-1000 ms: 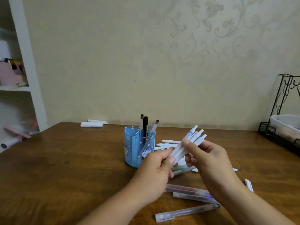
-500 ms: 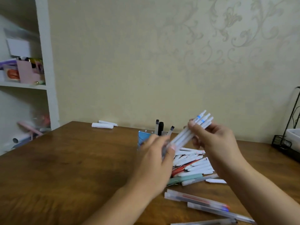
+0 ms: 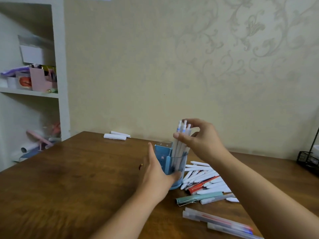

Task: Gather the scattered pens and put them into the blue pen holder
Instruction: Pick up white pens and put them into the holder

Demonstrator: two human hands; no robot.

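The blue pen holder (image 3: pixel 163 153) stands on the wooden table (image 3: pixel 69 178) in mid view. My left hand (image 3: pixel 156 171) wraps around its near side and holds it. My right hand (image 3: pixel 198 138) pinches a bunch of white pens (image 3: pixel 180 144) near their tops; the pens stand nearly upright with their lower ends inside the holder's clear front compartment. A pile of white pens (image 3: pixel 203 178) lies on the table right of the holder, with a red pen (image 3: pixel 198 188) and a teal pen (image 3: pixel 198 198) among them. Clear capped pens (image 3: pixel 215 219) lie nearer to me.
Two white rolled items (image 3: pixel 115 136) lie at the table's far edge by the wall. A white shelf unit (image 3: pixel 58 75) with boxes stands at the left. A black wire rack (image 3: pixel 309 157) sits at the table's right edge.
My right hand swung the bunch of white pens from a slant to upright and lowered their ends into the holder. My left hand let go of the bunch and took hold of the holder.
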